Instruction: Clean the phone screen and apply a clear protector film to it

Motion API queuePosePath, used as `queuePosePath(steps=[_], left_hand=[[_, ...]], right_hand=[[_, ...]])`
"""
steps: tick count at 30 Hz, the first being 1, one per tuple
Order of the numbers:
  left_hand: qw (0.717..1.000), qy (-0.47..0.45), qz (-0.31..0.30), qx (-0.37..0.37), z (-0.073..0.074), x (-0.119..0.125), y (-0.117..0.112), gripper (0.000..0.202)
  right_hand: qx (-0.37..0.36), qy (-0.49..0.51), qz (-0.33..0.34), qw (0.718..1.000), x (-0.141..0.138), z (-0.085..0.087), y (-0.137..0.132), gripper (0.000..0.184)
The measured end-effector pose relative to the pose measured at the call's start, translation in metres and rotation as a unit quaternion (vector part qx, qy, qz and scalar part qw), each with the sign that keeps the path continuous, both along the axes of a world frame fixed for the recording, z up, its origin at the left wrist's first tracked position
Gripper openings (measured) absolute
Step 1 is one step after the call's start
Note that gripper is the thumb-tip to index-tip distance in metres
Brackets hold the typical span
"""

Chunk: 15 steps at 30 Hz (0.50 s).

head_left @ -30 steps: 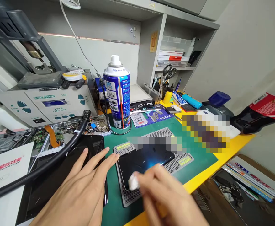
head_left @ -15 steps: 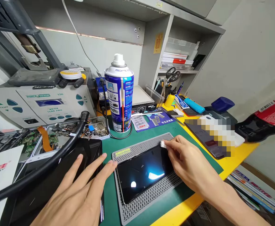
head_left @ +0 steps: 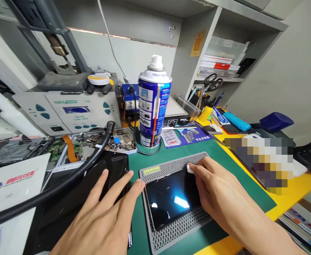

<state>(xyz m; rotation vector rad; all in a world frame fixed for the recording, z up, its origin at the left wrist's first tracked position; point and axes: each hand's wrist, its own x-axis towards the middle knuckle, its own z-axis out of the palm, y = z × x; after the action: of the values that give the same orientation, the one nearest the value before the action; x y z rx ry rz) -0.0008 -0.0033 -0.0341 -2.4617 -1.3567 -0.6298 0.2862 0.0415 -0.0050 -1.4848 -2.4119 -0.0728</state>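
A smartphone [head_left: 168, 202] with a dark, glossy screen lies face up on a grey perforated pad [head_left: 175, 226]. My right hand [head_left: 211, 184] pinches a small white wad [head_left: 189, 168], perhaps tissue or cotton, against the phone's far right edge, and covers the phone's right end. My left hand [head_left: 104, 209] is spread with its fingers apart and holds nothing. Its fingertips reach the phone's near left corner and the pad's left edge; whether they press on the phone I cannot tell. Under the pad is a green mat [head_left: 240, 177].
A blue spray can [head_left: 154, 109] stands behind the pad. To the left are a soldering station [head_left: 70, 109], a black hose [head_left: 86, 163], opened circuit boards [head_left: 118, 141] and a black panel [head_left: 65, 212]. Another phone [head_left: 251, 163], partly blurred out, lies at the right on the yellow tabletop [head_left: 304, 184].
The whole view has shifted, so things sit further right in the picture. My right hand still pinches the white wad at the phone's far edge, and my left hand stays spread.
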Motion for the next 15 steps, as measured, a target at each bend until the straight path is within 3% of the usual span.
queuePosePath(steps=[7,15], left_hand=[[0.998,0.020,0.008,-0.060,0.027,0.009,0.004,0.064],[0.993,0.049,0.003,-0.110,0.039,0.006,-0.007,0.067]], right_hand=[[0.002,-0.021,0.080,0.997,-0.048,0.000,-0.013,0.031],[-0.063,-0.013,0.198,0.978,-0.077,0.007,-0.012,0.052]])
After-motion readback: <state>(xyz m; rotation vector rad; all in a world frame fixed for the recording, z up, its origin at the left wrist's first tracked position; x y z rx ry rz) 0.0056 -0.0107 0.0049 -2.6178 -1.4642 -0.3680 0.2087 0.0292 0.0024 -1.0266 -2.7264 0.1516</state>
